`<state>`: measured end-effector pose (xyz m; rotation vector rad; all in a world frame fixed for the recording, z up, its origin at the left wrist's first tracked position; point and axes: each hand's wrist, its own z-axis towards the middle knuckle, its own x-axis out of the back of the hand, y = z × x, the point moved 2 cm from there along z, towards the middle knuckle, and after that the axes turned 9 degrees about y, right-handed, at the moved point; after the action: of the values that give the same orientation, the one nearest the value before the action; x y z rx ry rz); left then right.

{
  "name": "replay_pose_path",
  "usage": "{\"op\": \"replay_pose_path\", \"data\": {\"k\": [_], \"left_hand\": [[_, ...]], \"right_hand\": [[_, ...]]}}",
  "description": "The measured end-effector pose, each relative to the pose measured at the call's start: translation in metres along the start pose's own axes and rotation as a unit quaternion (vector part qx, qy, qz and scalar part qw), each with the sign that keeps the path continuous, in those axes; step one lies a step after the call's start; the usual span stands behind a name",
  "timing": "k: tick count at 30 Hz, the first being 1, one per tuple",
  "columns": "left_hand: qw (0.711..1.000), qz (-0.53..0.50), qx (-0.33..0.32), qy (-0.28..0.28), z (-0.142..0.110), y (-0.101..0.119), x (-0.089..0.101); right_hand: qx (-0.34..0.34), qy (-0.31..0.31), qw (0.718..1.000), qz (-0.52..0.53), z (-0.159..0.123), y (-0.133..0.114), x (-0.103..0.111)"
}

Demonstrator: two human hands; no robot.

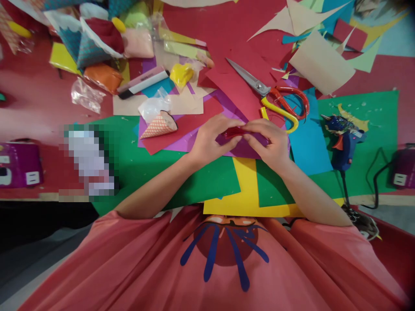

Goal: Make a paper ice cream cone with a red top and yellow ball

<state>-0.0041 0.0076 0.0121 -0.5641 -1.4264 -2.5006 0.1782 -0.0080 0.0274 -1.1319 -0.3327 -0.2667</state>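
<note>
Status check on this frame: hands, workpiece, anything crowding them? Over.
Left hand and right hand: both at small red piece, fingertips pinching. Scissors just beyond right hand, handles nearest. Patterned cone lying left of left hand, apart.

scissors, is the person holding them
No, the scissors lie on paper sheets beyond the right hand, while it and the left hand pinch a small red piece.

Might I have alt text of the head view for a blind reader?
A person's left hand and right hand hold a small red item above purple paper. Scissors lie beyond, a checkered cone to the left, a blue glue gun to the right.
</note>
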Motion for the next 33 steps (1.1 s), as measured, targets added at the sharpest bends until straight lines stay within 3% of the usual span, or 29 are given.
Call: {"op": "replay_pose_path", "data": {"k": [3,10,21,33], "left_hand": [[1.000,-0.018,0.007,0.007,-0.0022,-0.0019,-0.0016],[0.979,-0.168,0.109,0.031,-0.0013,-0.0038,-0.0066],[0.967,-0.191,0.168,0.017,0.0034,-0.0005,-0.0055],[0.947,-0.256,0.193,-0.004,0.0024,-0.0028,-0.0065]], "right_hand": [[-0.003,0.006,1.000,0.007,-0.0011,-0.0012,0.0004],[-0.043,0.037,0.998,0.026,-0.0003,0.0004,0.0017],[-0.098,0.021,0.994,0.032,-0.0009,0.0030,-0.0009],[-0.042,0.014,0.999,-0.019,-0.0012,0.0080,-0.0021]]}}
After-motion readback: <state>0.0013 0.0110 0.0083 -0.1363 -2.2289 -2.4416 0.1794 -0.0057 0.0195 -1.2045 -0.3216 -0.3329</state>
